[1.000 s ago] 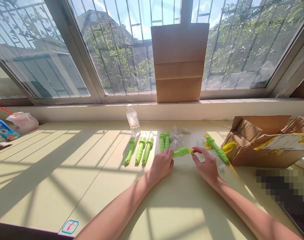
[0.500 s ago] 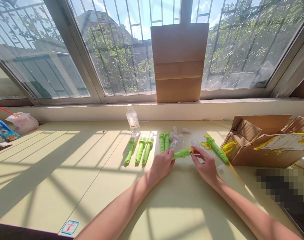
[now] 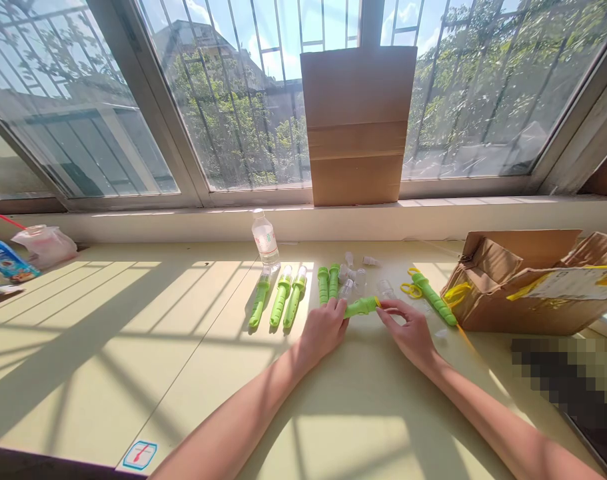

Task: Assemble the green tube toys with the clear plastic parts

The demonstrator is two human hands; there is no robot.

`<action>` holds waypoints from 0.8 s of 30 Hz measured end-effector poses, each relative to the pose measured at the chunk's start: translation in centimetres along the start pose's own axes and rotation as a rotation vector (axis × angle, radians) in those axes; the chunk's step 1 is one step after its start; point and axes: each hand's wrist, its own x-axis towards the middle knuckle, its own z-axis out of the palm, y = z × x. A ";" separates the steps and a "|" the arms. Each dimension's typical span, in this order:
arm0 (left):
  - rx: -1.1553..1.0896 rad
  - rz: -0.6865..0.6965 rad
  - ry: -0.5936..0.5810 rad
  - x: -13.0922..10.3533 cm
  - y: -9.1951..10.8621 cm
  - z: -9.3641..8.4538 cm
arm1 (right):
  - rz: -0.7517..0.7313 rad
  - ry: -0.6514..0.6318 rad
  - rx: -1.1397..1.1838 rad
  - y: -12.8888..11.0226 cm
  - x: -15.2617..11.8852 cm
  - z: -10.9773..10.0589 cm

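Note:
My left hand [image 3: 327,328] is closed round one end of a green ridged plastic tube [image 3: 360,307], which lies almost level and points right. At the tube's other end is a small yellow ring [image 3: 378,303], and the fingertips of my right hand [image 3: 406,327] pinch it there. Just beyond my left hand, two more green tubes [image 3: 328,283] lie side by side. Clear plastic caps [image 3: 353,277] are scattered behind the held tube, with another clear piece [image 3: 384,289] close to my right fingers.
Three green tubes with clear tops [image 3: 282,298] lie in a row at left, near a water bottle [image 3: 266,240]. Right of my hands are another green tube [image 3: 434,299], yellow rings [image 3: 411,290] and an opened cardboard box [image 3: 523,313]. A cardboard sheet [image 3: 358,127] leans against the window.
The yellow ring has moved left against the tube's end and looks flatter there. My right fingers have shifted slightly left with it; my left hand stays in place.

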 end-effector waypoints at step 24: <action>0.014 0.025 -0.061 -0.1 0.0 -0.6 | -0.155 0.004 0.107 -0.7 -0.1 -0.1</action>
